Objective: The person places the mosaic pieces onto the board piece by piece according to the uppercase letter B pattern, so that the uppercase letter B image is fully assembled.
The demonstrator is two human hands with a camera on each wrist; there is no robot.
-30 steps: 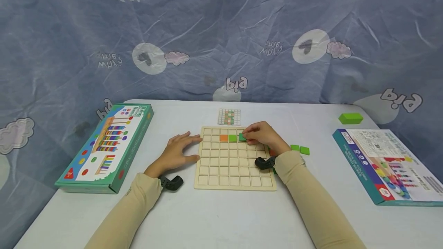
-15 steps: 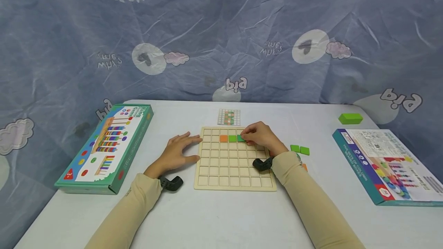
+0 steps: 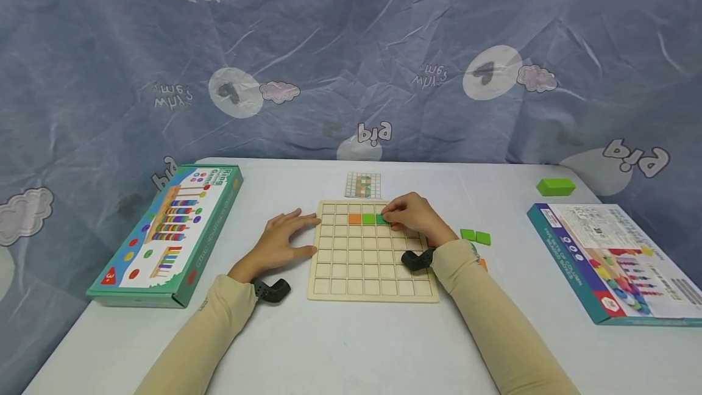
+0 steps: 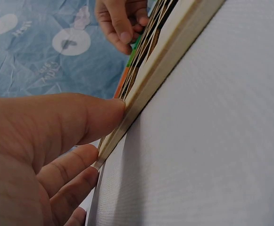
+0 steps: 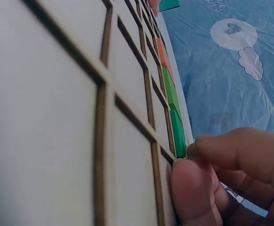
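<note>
A wooden grid board (image 3: 355,272) lies flat on the table. In one of its upper rows sit an orange tile (image 3: 354,219) and a light green tile (image 3: 368,219), side by side. Directly right of them is a dark green tile (image 5: 178,134), which my right hand (image 3: 414,218) pinches at its near end with thumb and forefinger. Part of that tile is hidden by the fingers in the head view. My left hand (image 3: 276,242) touches the board's left edge, its fingers spread and the thumb (image 4: 96,115) against the side.
A small printed pattern card (image 3: 363,185) lies behind the board. Loose green tiles (image 3: 475,236) and an orange one, partly hidden by the right sleeve, lie to the right. Boxes flank the table, left (image 3: 170,236) and right (image 3: 620,261); a green block (image 3: 556,187) stands behind the right box.
My right hand has shifted slightly left, bringing the dark green tile up against the light green one. Over the last half second it has barely moved. The left hand stays put.
</note>
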